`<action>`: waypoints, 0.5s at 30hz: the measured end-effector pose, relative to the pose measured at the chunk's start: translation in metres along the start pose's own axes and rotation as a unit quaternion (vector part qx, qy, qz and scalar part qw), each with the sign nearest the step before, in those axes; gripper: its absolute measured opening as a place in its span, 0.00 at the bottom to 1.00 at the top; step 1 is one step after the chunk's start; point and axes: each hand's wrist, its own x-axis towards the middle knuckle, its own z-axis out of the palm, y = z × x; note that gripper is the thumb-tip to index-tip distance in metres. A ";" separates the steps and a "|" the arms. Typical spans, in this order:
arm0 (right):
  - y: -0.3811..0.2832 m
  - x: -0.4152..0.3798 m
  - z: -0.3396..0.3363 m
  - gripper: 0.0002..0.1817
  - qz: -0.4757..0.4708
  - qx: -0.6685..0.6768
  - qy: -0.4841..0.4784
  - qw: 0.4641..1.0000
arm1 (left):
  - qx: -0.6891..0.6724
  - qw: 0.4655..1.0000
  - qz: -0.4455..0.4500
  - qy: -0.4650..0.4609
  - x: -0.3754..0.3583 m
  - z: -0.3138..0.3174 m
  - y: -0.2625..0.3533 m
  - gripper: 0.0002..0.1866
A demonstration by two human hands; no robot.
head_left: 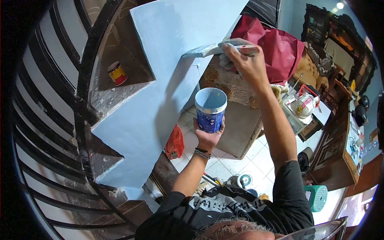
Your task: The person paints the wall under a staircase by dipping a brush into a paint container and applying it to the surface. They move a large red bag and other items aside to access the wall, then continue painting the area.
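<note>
My left hand (208, 138) cups a blue paint can (211, 114) from below, its open top facing up and light blue paint coating the inside. In my right hand (244, 56) is a paintbrush (203, 51), gripped by its handle, with pale paint on the fingers. The bristles point left and meet the light blue side wall of the staircase (148, 104), where a shadow of brush and can falls. Wetter-looking patches of blue show near the top of that wall.
A small yellow and red can (117, 73) stands on a stair step. Black metal railing (82, 80) curves along the left. Dark red sheeting (272, 48) covers things behind my right hand. A red plastic bag (175, 143) and a green stool (316, 198) are lower down.
</note>
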 end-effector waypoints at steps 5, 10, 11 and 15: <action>0.019 -0.012 -0.003 0.13 0.044 -0.056 -0.025 0.997 | -0.014 0.999 -0.003 -0.037 0.001 -0.041 0.012 0.46; 0.019 0.020 0.006 0.13 -0.014 -0.094 -0.021 0.995 | -0.020 0.999 -0.011 -0.050 0.022 -0.068 0.020 0.48; 0.004 0.029 0.008 0.13 -0.001 -0.073 -0.013 0.997 | -0.024 0.998 -0.010 -0.052 0.029 -0.070 0.021 0.48; -0.032 0.044 0.007 0.12 -0.048 -0.051 0.010 0.997 | -0.029 0.998 -0.001 -0.054 0.045 -0.067 0.022 0.48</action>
